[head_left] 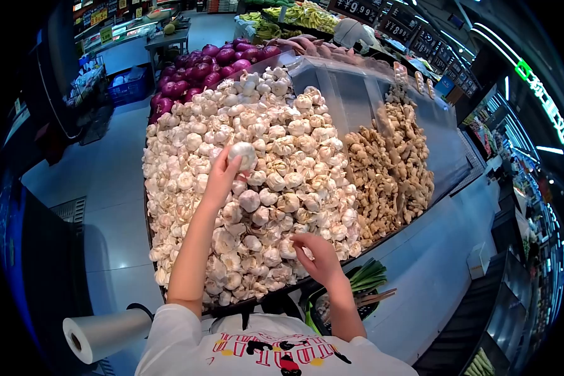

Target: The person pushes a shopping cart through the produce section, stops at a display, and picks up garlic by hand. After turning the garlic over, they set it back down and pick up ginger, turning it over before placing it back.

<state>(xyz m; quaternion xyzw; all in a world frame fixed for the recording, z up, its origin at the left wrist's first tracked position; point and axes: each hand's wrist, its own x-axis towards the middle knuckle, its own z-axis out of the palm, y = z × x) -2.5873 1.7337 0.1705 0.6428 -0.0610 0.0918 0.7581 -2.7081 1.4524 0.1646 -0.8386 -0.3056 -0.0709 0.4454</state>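
Observation:
A large heap of white garlic bulbs fills a display bin in front of me. My left hand is raised over the heap and holds one garlic bulb between its fingers. My right hand rests lower, at the near edge of the heap, with its fingers curled onto the bulbs there; whether it grips one cannot be told.
Ginger roots lie right of the garlic behind a clear divider. Red onions are piled at the back. A roll of plastic bags hangs at the lower left. A basket with green onions sits below my right hand.

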